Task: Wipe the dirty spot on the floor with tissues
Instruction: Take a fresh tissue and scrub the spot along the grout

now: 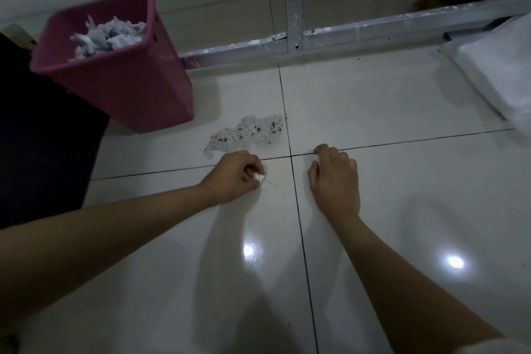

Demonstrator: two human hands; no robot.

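Left grip (234, 175) pinches a tissue (258, 177) beside the dirty spot (247, 132); right grip (334, 178) lies loose, empty.

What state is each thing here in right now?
Left hand: pinches a small tissue wad.
Tissue wad: crumpled, low by the floor tile.
Right hand: rests on the floor, holds nothing.
Dirty spot: wet, speckled, not wiped up.
Pink bin: upright, open, holding used tissues.
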